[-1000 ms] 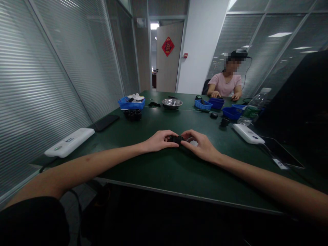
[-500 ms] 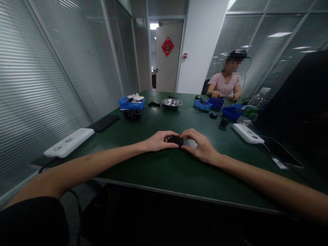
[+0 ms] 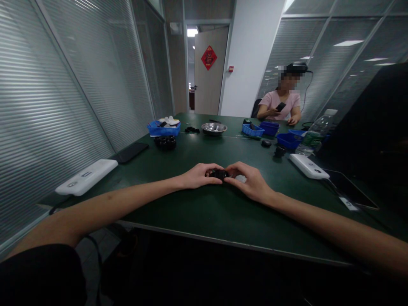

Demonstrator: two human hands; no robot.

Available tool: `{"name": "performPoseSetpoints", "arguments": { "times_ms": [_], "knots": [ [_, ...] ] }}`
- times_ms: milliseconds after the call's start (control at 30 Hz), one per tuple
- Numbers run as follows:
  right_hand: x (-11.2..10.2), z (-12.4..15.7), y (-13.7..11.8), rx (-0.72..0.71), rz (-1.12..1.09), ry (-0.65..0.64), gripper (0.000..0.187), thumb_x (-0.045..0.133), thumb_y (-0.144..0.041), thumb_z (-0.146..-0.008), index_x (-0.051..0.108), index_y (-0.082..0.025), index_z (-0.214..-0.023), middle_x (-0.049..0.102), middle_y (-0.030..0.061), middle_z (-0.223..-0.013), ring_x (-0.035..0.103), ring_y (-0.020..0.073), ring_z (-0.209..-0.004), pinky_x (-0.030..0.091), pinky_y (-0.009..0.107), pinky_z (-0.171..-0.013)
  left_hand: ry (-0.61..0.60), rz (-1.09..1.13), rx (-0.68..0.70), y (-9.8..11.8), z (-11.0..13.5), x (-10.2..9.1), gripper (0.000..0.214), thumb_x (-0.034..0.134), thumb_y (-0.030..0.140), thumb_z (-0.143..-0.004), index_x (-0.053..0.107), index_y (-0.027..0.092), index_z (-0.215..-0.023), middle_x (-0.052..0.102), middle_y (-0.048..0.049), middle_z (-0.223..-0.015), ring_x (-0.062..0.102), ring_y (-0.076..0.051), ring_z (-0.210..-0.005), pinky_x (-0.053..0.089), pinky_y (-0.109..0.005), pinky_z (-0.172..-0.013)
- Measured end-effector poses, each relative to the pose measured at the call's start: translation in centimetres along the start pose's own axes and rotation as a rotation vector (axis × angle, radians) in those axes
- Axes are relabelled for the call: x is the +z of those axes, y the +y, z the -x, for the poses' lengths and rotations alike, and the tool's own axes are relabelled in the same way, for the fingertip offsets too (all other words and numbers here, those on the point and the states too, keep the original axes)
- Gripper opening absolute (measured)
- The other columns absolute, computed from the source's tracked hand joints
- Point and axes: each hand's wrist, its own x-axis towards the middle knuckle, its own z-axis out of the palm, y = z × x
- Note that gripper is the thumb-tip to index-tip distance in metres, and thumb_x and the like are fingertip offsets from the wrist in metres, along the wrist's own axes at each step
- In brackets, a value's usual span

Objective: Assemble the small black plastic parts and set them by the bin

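Note:
A small black, roughly cylindrical part [image 3: 219, 174] lies sideways between my hands, just above or on the green tabletop; too dark and small to name more exactly. My left hand [image 3: 200, 175] is closed around its left end, thumb in front and fingers behind. My right hand [image 3: 250, 180] pinches at its right end with thumb and fingertips, the other fingers curled. Under the right palm shows a pale greyish patch [image 3: 241, 179] that I cannot make out. The contact between the right fingertips and the part is partly hidden.
A steel bowl [image 3: 214, 128], a filled blue tray [image 3: 163, 127] and black round parts [image 3: 165, 143] stand farther back. At right are blue bins [image 3: 288, 140], a water bottle [image 3: 314, 135] and a white power bank [image 3: 308, 165]. Another white device [image 3: 86, 176] lies left. A person [image 3: 280, 104] sits opposite.
My right fingertips have shifted slightly at the part's right end, and the part looks a little turned. Across the table, the other person has raised a hand holding a dark object.

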Motion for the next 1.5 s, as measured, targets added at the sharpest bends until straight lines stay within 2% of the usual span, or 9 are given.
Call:
{"name": "performPoseSetpoints", "arguments": {
  "times_ms": [367, 433, 567, 667, 1100, 1200, 1333, 1500],
  "knots": [
    [0.14, 0.07, 0.13, -0.132, 0.010, -0.032, 0.022, 0.069, -0.030, -0.096, 0.063, -0.024, -0.116, 0.065, 0.0088, -0.115, 0.066, 0.0240, -0.096, 0.059, 0.042, -0.086, 0.007, -0.013, 0.023, -0.31, -0.09, -0.09, 0.050, 0.072, 0.042, -0.091, 0.064, 0.017, -0.133, 0.068, -0.0039, -0.098, 0.055, -0.015, -0.076, 0.041, -0.027, -0.070],
    [0.15, 0.01, -0.06, -0.107, 0.021, -0.021, 0.025, 0.071, -0.031, -0.095, 0.062, -0.023, -0.117, 0.065, 0.0089, -0.115, 0.066, 0.0242, -0.096, 0.059, 0.043, -0.085, 0.011, 0.005, 0.026, -0.38, -0.14, 0.00, 0.049, 0.072, 0.041, -0.091, 0.064, 0.016, -0.133, 0.069, -0.0047, -0.102, 0.058, -0.016, -0.079, 0.042, -0.028, -0.072],
    [0.14, -0.08, -0.42, 0.031, 0.026, -0.012, 0.027, 0.069, -0.036, -0.096, 0.063, -0.022, -0.118, 0.070, 0.0074, -0.108, 0.069, 0.0231, -0.090, 0.059, 0.040, -0.080, 0.021, 0.056, 0.017, -0.30, -0.12, 0.08, 0.049, 0.073, 0.040, -0.090, 0.064, 0.017, -0.133, 0.070, -0.0076, -0.114, 0.063, -0.019, -0.092, 0.047, -0.031, -0.079],
    [0.10, -0.07, -0.35, 0.072, 0.008, -0.045, 0.023, 0.066, -0.037, -0.099, 0.065, -0.021, -0.115, 0.072, 0.0057, -0.101, 0.069, 0.0220, -0.087, 0.059, 0.038, -0.078, 0.022, 0.043, -0.012, -0.11, -0.05, 0.03, 0.051, 0.074, 0.042, -0.089, 0.063, 0.017, -0.132, 0.071, -0.0073, -0.110, 0.064, -0.021, -0.092, 0.048, -0.031, -0.078],
    [0.14, 0.04, 0.08, -0.113, -0.001, -0.045, 0.025, 0.068, -0.032, -0.096, 0.062, -0.024, -0.119, 0.065, 0.0098, -0.118, 0.065, 0.0251, -0.099, 0.059, 0.044, -0.087, 0.008, 0.037, 0.022, -0.90, -0.14, -0.03, 0.052, 0.073, 0.042, -0.090, 0.063, 0.017, -0.134, 0.071, -0.0060, -0.107, 0.062, -0.017, -0.085, 0.046, -0.029, -0.075],
    [0.21, -0.01, -0.18, -0.055, 0.024, -0.018, 0.028, 0.068, -0.035, -0.095, 0.062, -0.023, -0.120, 0.067, 0.0099, -0.115, 0.068, 0.0244, -0.093, 0.060, 0.043, -0.083, 0.014, 0.067, 0.019, -0.78, -0.14, 0.04, 0.051, 0.073, 0.040, -0.090, 0.063, 0.016, -0.134, 0.070, -0.0070, -0.111, 0.063, -0.018, -0.089, 0.047, -0.030, -0.078],
    [0.22, -0.09, -0.25, 0.049, 0.022, -0.036, 0.025, 0.065, -0.038, -0.098, 0.063, -0.021, -0.116, 0.072, 0.0064, -0.101, 0.069, 0.0220, -0.086, 0.059, 0.038, -0.076, 0.020, 0.104, -0.003, -0.49, -0.13, 0.13, 0.052, 0.074, 0.038, -0.088, 0.063, 0.015, -0.133, 0.070, -0.0089, -0.115, 0.065, -0.020, -0.095, 0.049, -0.032, -0.081],
    [0.16, 0.02, 0.18, 0.047, -0.010, -0.055, 0.026, 0.067, -0.039, -0.097, 0.063, -0.021, -0.116, 0.071, 0.0064, -0.103, 0.069, 0.0217, -0.087, 0.058, 0.037, -0.078, 0.028, 0.091, -0.025, -0.42, -0.18, 0.16, 0.051, 0.077, 0.040, -0.086, 0.065, 0.016, -0.129, 0.072, -0.0081, -0.111, 0.066, -0.021, -0.094, 0.049, -0.032, -0.080]
  ]
}}
